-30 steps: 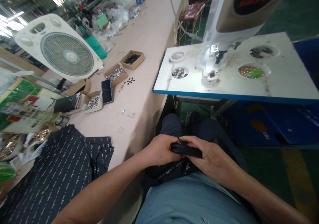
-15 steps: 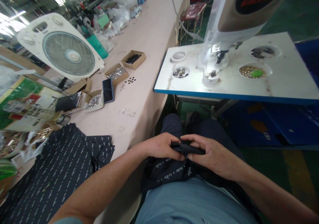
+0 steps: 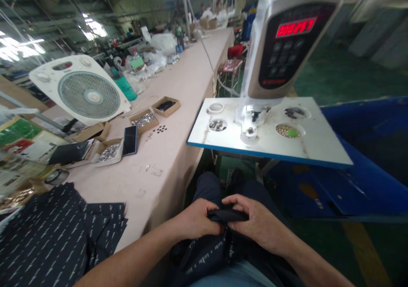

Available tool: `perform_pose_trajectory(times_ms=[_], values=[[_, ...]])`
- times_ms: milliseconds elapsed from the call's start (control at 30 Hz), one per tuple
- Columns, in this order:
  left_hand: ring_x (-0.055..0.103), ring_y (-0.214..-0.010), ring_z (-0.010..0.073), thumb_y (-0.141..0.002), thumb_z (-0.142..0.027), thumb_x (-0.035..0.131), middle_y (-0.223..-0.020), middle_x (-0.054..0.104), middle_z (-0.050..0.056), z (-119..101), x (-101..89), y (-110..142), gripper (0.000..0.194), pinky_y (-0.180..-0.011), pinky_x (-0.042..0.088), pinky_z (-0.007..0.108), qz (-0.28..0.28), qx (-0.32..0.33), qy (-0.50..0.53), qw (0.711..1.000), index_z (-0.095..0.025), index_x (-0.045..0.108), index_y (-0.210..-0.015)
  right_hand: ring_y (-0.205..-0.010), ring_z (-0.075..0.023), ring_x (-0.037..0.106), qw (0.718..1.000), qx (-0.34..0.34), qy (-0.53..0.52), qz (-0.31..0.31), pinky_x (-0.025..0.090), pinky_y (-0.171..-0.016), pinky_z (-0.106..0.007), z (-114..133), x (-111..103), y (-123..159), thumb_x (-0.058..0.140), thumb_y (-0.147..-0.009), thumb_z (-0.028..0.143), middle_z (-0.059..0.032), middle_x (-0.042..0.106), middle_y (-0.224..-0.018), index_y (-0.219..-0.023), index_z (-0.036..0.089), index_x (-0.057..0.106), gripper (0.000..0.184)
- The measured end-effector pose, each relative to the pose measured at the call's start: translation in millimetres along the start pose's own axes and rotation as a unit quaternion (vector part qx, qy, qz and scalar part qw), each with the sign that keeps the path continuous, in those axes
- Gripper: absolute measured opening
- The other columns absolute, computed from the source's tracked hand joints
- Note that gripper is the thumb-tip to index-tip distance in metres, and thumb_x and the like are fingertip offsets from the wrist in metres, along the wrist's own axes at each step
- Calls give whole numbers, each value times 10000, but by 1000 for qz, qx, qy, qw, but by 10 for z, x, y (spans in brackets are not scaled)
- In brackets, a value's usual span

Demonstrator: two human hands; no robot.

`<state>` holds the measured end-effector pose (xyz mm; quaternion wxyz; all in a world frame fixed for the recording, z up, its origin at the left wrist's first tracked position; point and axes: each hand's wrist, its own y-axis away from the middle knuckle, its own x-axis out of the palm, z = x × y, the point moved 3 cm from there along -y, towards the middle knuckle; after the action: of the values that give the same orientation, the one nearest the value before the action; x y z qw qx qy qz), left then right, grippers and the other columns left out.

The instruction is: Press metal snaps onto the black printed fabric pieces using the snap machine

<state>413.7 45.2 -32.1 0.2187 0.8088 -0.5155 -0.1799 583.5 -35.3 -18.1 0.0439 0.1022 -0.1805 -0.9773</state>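
Over my lap, my left hand [image 3: 196, 219] and my right hand [image 3: 255, 223] both pinch a folded edge of dark printed fabric [image 3: 207, 248]. The fingers of each hand are closed on the black fold between them. The rest of the cloth hangs down over my thighs. Ahead stands a snap press machine [image 3: 280, 40] with a red digit display, on a white work plate [image 3: 318, 142] edged in blue. Its lit die [image 3: 250, 130] sits at the plate's middle.
A pile of the same dark fabric [image 3: 54, 236] lies on the long pink table [image 3: 178, 121] at my left. On it are a white fan [image 3: 84, 89], a phone [image 3: 130, 140] and cardboard boxes of small metal parts [image 3: 144, 119]. Cups in the plate hold snaps [image 3: 287, 130].
The camera view has tilted upward, so the machine's display and the hall now show. My hands stay on the fabric fold, which has shifted lower in view.
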Motion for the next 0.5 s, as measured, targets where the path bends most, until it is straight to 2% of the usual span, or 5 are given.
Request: perform_pose_trajectory(times_ms=[167,300,400,500], values=[[273,-497,54,-604,-241,707,-539,386,-83,-46,79,-81,189,-471,178,236,-3,11,69,998,-163,543,-658,-882,-209,667,998,-20,-63,21,456,-767,-284,-1,-124,-22,732,-725,218,-12,764,-941,-1057,183,710,335],[264,-493,47,-580,-271,760,-526,387,-84,-63,120,-105,251,-481,170,235,-8,1,114,993,-160,539,-622,-869,-212,666,996,-22,-85,36,456,-767,-289,-14,-157,-22,756,-695,227,-16,759,-909,-1012,166,721,324],[355,-519,53,-535,-302,829,-566,494,-67,-29,137,-123,282,-518,258,216,1,-2,144,990,-140,635,-659,-875,-227,681,995,-16,-77,63,469,-763,-300,-105,-170,-34,770,-714,292,-36,770,-929,-1042,170,718,354],[488,-580,91,-463,-378,905,-682,632,-31,18,137,-175,413,-574,383,231,13,-29,169,985,-157,725,-761,-885,-257,707,993,-3,-86,84,509,-779,-333,-257,-290,-108,787,-716,436,-66,780,-952,-1064,182,718,437]])
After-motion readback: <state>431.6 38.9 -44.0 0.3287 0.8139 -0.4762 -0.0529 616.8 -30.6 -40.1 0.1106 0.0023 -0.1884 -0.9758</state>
